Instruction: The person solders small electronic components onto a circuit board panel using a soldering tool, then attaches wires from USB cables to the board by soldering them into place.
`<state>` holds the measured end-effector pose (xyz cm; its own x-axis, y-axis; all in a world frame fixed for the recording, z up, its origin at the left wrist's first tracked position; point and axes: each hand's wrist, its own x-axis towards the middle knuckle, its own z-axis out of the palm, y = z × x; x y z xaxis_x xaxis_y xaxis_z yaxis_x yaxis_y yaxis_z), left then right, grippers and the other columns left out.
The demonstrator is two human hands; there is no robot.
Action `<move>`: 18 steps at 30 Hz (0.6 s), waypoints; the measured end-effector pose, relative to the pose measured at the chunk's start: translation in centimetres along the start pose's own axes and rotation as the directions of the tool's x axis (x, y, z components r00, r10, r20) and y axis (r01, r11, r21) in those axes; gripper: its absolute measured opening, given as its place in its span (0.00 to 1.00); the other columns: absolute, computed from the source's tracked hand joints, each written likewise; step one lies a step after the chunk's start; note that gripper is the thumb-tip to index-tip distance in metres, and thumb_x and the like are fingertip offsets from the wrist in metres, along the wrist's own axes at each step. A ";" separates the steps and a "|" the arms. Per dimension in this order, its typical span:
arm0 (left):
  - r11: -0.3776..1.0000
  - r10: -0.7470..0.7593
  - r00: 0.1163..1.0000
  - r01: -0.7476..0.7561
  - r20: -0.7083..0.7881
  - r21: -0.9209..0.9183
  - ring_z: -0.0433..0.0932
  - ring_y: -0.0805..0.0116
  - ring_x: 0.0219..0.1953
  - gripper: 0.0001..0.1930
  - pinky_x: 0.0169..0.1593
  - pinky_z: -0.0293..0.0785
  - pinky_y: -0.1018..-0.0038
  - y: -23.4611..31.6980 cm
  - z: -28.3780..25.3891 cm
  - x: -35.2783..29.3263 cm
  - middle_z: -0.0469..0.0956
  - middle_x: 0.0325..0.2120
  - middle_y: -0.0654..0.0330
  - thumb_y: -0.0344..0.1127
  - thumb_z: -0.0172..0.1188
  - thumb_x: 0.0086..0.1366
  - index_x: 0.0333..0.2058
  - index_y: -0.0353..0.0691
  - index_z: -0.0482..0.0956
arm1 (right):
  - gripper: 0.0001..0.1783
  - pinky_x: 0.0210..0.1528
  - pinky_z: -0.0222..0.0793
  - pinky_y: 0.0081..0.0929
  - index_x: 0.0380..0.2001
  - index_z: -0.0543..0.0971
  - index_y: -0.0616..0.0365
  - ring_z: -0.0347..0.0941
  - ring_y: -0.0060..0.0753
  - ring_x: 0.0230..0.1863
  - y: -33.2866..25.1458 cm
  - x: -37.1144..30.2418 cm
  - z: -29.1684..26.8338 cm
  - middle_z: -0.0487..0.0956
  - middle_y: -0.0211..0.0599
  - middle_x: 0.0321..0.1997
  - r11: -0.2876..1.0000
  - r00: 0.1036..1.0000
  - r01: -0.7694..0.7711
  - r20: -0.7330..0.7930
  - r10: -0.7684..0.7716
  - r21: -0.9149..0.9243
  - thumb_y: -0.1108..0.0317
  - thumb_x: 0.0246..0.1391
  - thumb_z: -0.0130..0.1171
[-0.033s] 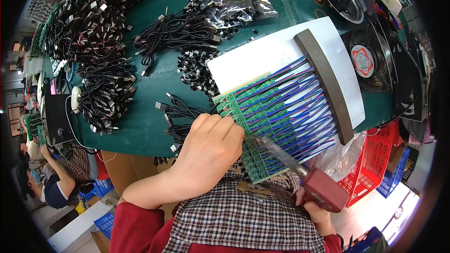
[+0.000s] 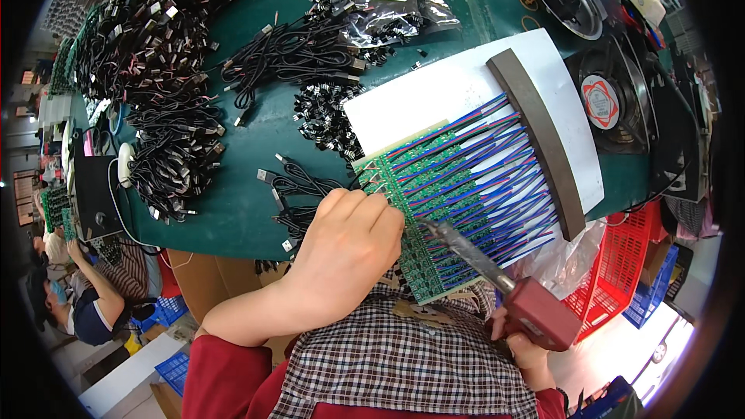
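Observation:
A green circuit board panel (image 2: 434,186) lies on a white sheet (image 2: 411,112), with rows of blue, red and black wires (image 2: 497,186) running across it. My left hand (image 2: 349,252) is closed at the panel's left edge, fingertips curled down; whatever they pinch is hidden. In my right hand (image 2: 528,345), at the lower right, is a soldering iron (image 2: 543,312) with a dark red handle. Its metal tip reaches the board just right of my left fingers. A dark curved bar (image 2: 539,140) lies over the wires' far ends. Black USB cables (image 2: 299,186) lie beside my left hand.
A large heap of black cables (image 2: 155,93) covers the table's left side. Small black parts (image 2: 326,120) and a plastic bag (image 2: 388,4) lie farther back. To the right are a metal bowl (image 2: 566,0), a fan (image 2: 609,101) and a red crate (image 2: 621,264). A co-worker (image 2: 85,302) sits far left.
The soldering iron has shifted very slightly at its tip and handle. My left hand and the board hold still.

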<state>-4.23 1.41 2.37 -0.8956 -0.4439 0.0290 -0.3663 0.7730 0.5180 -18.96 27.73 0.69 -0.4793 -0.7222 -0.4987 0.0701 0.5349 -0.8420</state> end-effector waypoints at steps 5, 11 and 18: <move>1.000 0.018 1.000 -0.017 -0.024 0.024 0.68 0.61 0.27 0.08 0.35 0.62 0.68 -0.3 0.3 -0.3 0.67 0.22 0.60 0.24 0.60 0.46 0.26 0.39 0.71 | 0.34 0.26 0.66 0.19 0.50 0.66 0.67 0.72 0.29 0.26 -1.3 0.2 0.2 0.77 0.45 0.39 0.844 0.998 0.041 0.015 -0.058 0.535 0.65 0.40 0.67; 0.998 0.032 0.999 -0.031 -0.017 0.057 0.68 0.62 0.27 0.06 0.34 0.64 0.70 -0.2 -0.1 -0.2 0.68 0.23 0.60 0.26 0.60 0.47 0.25 0.39 0.72 | 0.34 0.29 0.68 0.23 0.52 0.64 0.66 0.71 0.31 0.28 -1.0 0.2 0.2 0.73 0.48 0.45 0.845 0.998 0.048 0.000 -0.057 0.533 0.63 0.44 0.65; 0.930 -0.320 0.687 0.360 -0.652 -0.076 0.72 0.76 0.31 0.09 0.33 0.65 0.79 -12.4 -6.2 6.2 0.78 0.28 0.64 0.31 0.61 0.53 0.33 0.35 0.79 | 0.33 0.29 0.67 0.24 0.53 0.64 0.64 0.71 0.32 0.28 -0.5 0.3 0.4 0.73 0.48 0.46 0.844 0.991 0.118 -0.008 -0.134 0.523 0.65 0.45 0.63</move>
<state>-3.68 -13.71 1.46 -0.3339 -0.8481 0.4115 -0.6441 0.5240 0.5573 -18.83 27.07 0.86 -0.4916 -0.7836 -0.3799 0.4599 0.1368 -0.8774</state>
